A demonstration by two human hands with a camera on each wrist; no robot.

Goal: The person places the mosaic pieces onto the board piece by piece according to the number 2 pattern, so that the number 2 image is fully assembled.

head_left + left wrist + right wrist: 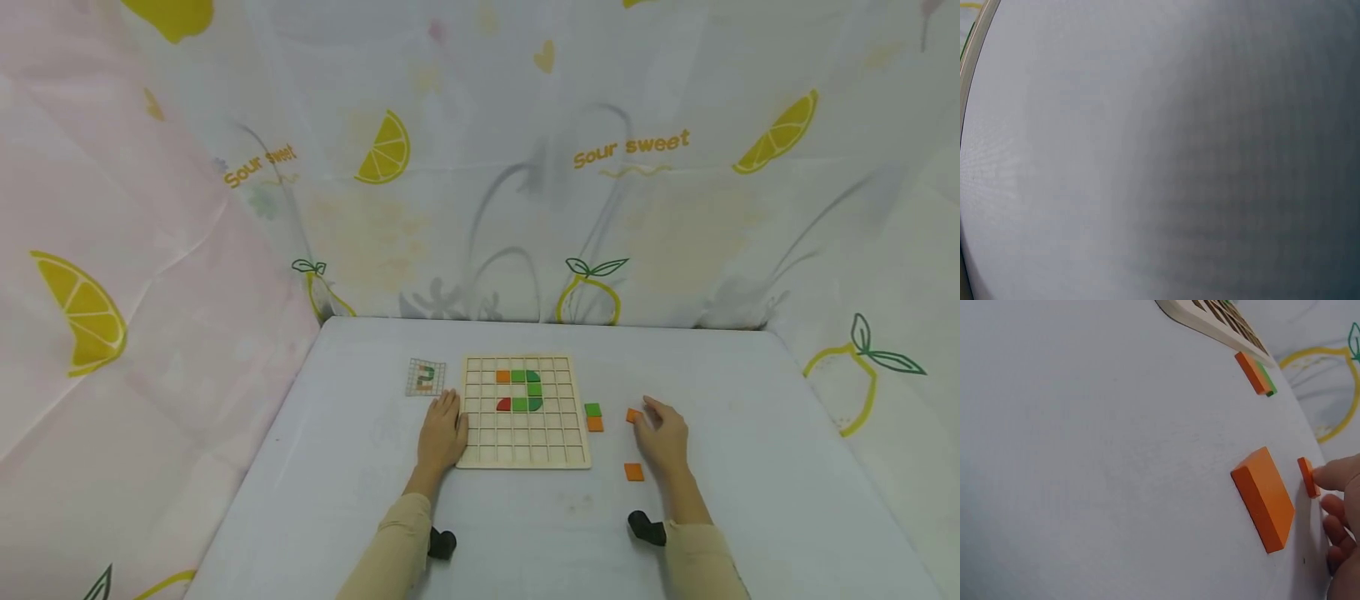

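Note:
A wooden grid board (487,437) lies on the table, bearing several green tiles (519,405), an orange tile (503,377) and a red round-cornered tile (503,405). My left hand (441,433) lies with fingers extended along the board's left edge, fingertips close to a small gridded pattern card (425,377). To the right of the board, my right hand (663,435) touches a loose orange square tile (1308,477) with the thumb. Its other fingers are loosely bent, and the tile lies at the table surface. Another orange tile (1265,500) lies nearer the wrist.
Beside the board's right edge, a green tile (593,409) and an orange tile (595,424) lie together. Two black objects (647,528) show by the sleeves. Lemon-print cloth (480,208) hangs behind the white table (525,533). Mostly blurred pale surface fills the left wrist view.

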